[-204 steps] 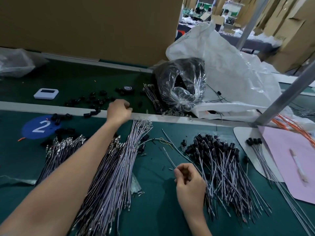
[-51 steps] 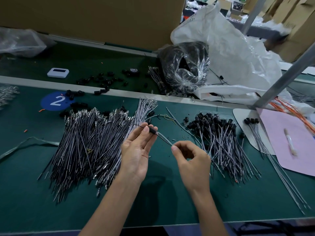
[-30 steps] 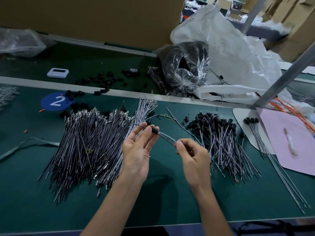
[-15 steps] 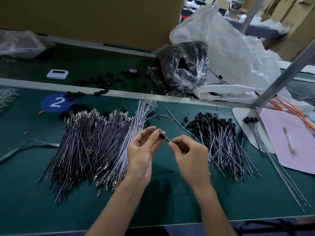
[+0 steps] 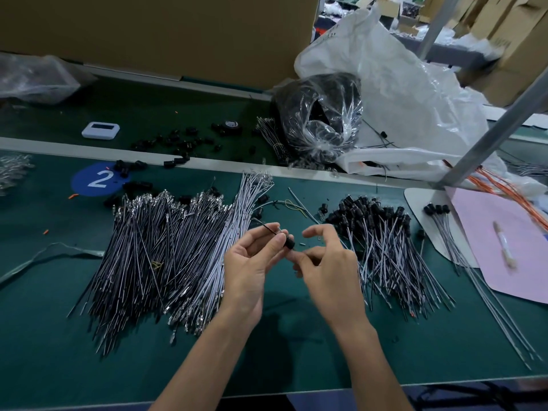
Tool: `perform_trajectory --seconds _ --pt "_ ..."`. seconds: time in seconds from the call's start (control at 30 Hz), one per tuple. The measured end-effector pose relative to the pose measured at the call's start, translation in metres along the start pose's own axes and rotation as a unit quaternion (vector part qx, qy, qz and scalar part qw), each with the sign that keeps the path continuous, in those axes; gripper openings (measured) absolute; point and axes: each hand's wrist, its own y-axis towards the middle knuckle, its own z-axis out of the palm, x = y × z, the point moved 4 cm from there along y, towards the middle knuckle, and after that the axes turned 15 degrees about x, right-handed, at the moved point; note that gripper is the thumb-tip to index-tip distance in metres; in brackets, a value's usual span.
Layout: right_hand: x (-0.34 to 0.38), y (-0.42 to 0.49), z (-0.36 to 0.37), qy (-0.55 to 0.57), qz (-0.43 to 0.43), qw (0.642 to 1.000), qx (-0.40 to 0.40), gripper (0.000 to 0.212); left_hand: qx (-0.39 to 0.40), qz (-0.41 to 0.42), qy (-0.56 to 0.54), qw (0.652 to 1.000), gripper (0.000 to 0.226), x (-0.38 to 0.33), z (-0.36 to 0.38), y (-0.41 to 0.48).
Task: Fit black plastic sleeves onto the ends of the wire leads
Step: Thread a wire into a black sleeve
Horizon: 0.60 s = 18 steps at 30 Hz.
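Black plastic sleeve sits pinched at the tips of the left hand, thumb and curled fingers closed on it, with a thin wire poking out past the fingertips. Just beside it the right hand hovers with its fingers loosely bent and blurred; I cannot tell whether they grip anything. A heap of bare wires lies beyond the left knuckles.
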Motion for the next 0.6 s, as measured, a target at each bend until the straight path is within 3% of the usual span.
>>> perform_trajectory --seconds 0.33,0.5,0.6 --pt "0.0005 0.0079 -0.0016 0.033 0.001 0.997 0.069 0.031 0.019 -0.046 0.038 0.998 0.016 -0.0007 -0.0037 0.0007" --pt "-0.0014 0.0055 -0.0051 -0.030 -0.014 0.999 0.038 0.013 -0.001 -0.022 -0.004 1.000 0.013 -0.0042 -0.0071 0.0005" --pt "-0.0004 0.0041 -0.0066 -0.034 -0.009 0.999 0.028 0.016 0.004 -0.038 0.003 0.999 0.016 -0.0008 -0.0069 -0.0017"
